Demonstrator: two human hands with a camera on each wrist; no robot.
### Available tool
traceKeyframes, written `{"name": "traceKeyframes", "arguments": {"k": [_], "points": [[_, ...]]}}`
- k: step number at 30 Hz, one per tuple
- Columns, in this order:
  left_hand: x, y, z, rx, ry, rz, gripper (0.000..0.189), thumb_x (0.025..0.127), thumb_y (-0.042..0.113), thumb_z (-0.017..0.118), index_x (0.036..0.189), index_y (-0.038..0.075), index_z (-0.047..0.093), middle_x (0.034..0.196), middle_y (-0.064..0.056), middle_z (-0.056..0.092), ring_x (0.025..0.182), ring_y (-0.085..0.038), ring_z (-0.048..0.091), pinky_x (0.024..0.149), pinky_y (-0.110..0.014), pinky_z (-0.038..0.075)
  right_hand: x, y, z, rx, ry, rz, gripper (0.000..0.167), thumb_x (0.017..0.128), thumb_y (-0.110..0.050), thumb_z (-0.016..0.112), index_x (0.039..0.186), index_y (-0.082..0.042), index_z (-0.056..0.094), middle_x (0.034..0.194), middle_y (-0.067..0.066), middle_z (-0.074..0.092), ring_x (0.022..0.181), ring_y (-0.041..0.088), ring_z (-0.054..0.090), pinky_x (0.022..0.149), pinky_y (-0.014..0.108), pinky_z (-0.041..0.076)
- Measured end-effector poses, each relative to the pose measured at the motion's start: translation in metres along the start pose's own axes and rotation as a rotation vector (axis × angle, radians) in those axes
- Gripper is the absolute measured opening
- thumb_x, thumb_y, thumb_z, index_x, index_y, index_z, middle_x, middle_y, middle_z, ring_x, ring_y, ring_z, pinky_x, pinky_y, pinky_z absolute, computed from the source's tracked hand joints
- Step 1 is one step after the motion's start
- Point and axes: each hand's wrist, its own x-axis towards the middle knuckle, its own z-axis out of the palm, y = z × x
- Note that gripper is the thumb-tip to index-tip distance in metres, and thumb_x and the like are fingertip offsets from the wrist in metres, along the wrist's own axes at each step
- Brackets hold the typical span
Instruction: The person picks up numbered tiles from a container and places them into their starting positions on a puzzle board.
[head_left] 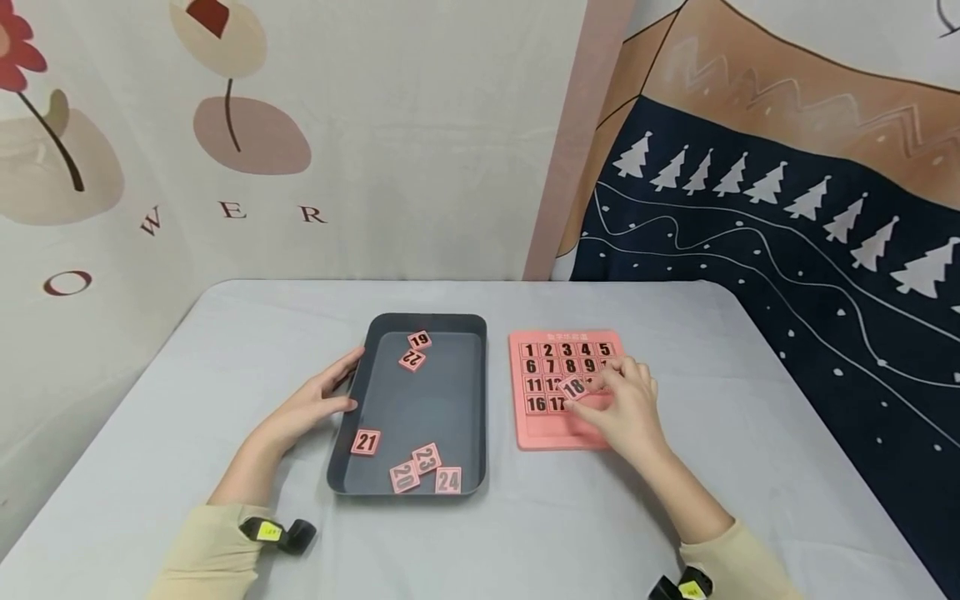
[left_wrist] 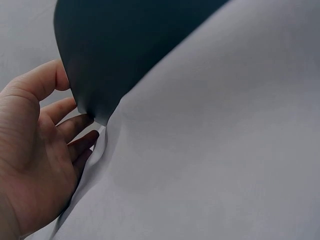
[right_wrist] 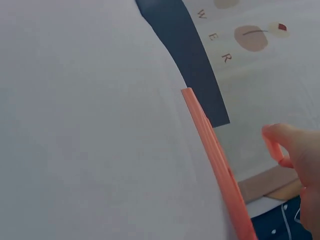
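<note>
My right hand (head_left: 628,408) pinches the pink number tile 18 (head_left: 573,387) between thumb and fingertips. It holds the tile, slightly turned, over the lower rows of the pink number board (head_left: 527,433). Tiles 1 to 17 lie in rows there, a few of them hidden behind the hand and tile. With fingers spread and fairly straight, my left hand (head_left: 311,404) touches the left wall of the dark grey tray (head_left: 420,400). The left wrist view shows its fingertips against the tray's outer side (left_wrist: 115,55). In the right wrist view the board (right_wrist: 220,165) appears edge-on.
Inside the tray, tiles 19 (head_left: 419,340) and 22 (head_left: 412,360) lie near the far end. Tile 21 (head_left: 366,442) lies by the left wall, and tiles 20 (head_left: 405,477), 23 (head_left: 427,458) and 24 (head_left: 448,480) near the front. A white cloth covers the table (head_left: 300,308).
</note>
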Motion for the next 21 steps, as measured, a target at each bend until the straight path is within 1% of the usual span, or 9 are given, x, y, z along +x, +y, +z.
{"name": "traceKeyframes", "arguments": {"k": [6,10,16,21], "points": [[0.0,0.0,0.001,0.0,0.0,0.008,0.079,0.087,0.007,0.061,0.154,0.01,0.02,0.157,-0.016,0.014,0.142,-0.037,0.008,0.109,-0.061,0.006,-0.01,0.009,0.001,-0.026,-0.026,0.082,0.033,0.064,-0.027,0.089,0.071,-0.009,0.062,0.104,0.011,0.053,0.099,0.03,0.04,0.091,0.048,0.026],[0.0,-0.001,0.002,0.002,0.001,0.008,0.079,0.086,0.008,0.061,0.154,0.01,0.02,0.157,-0.016,0.014,0.142,-0.037,0.008,0.109,-0.061,0.006,-0.013,0.012,0.002,-0.039,-0.038,0.124,0.033,0.065,-0.024,0.088,0.07,-0.009,0.06,0.108,0.015,0.054,0.1,0.032,0.04,0.093,0.051,0.025],[0.0,-0.002,0.002,0.001,0.0,0.013,0.079,0.086,0.007,0.061,0.154,0.009,0.02,0.157,-0.017,0.014,0.142,-0.038,0.008,0.109,-0.061,0.006,-0.016,0.016,0.007,-0.09,-0.061,0.155,0.037,0.063,-0.028,0.088,0.066,-0.012,0.056,0.099,0.011,0.053,0.095,0.03,0.04,0.089,0.049,0.026],[0.0,-0.001,0.001,0.0,0.005,0.009,0.079,0.086,0.007,0.061,0.154,0.009,0.02,0.157,-0.017,0.014,0.142,-0.038,0.008,0.109,-0.061,0.006,-0.018,0.018,0.011,-0.116,-0.081,0.166,0.036,0.064,-0.029,0.088,0.067,-0.011,0.056,0.096,0.011,0.052,0.093,0.03,0.04,0.087,0.048,0.027]]}}
